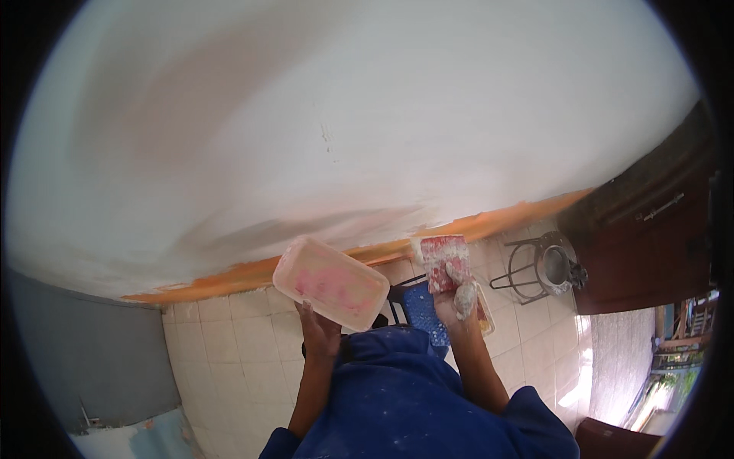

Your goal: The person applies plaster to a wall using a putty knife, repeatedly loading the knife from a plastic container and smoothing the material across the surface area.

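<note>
My left hand (319, 330) grips the near edge of a shallow, pale plastic tub (336, 284) with rounded corners. Pink smears mark the middle of the tub. In my right hand (451, 303) is a flat red putty spreader (443, 252), coated in places with white paste. White paste also cakes the fingers of that hand. Both the tub and the spreader are held up in front of the wall (367, 115), apart from each other. The wall is mostly white, with grey and pinkish patches and an orange strip (489, 222) along its bottom.
A blue-seated chair (424, 310) stands just ahead of me, and a second pale container (483, 310) shows partly behind my right hand. To the right are a round metal stand (524, 271) and dark brown furniture (650, 222). Pale tiles cover the floor (237, 329).
</note>
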`<state>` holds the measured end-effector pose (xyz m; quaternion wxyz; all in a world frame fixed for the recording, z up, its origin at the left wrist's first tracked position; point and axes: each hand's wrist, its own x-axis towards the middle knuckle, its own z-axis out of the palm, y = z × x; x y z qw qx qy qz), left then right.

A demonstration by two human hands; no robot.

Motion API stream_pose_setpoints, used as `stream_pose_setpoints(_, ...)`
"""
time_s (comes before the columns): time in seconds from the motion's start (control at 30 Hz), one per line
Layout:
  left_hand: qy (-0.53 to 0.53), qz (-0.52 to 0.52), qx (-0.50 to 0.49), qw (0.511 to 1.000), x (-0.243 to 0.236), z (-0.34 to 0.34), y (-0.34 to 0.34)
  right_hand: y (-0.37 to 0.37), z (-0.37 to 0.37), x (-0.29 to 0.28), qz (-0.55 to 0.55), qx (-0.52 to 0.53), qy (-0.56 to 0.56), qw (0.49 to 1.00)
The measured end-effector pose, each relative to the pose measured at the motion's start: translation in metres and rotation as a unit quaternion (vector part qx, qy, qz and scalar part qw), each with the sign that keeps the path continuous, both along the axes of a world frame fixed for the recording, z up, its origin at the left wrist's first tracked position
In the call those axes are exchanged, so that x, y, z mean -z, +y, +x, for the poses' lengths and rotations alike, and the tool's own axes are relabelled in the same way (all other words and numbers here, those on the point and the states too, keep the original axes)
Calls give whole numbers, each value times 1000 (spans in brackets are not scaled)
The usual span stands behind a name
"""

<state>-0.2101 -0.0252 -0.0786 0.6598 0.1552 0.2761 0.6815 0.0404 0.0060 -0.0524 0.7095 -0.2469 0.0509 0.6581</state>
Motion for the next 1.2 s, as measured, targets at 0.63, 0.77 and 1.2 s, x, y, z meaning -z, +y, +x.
stream_pose_setpoints(0.63, -29, -47, 45, 997, 32, 30, 0, 34, -18, -49, 86, -84, -27, 992)
stream_pose_setpoints(0.77, -73, -39, 71, 994, 36, 49, 1, 32, -25, -55, 122, -173, 41, 976)
stream_pose_setpoints(1.2, -54, -32, 95, 994, 1, 42, 14, 71, -80, -176, 214, -36, -57, 975)
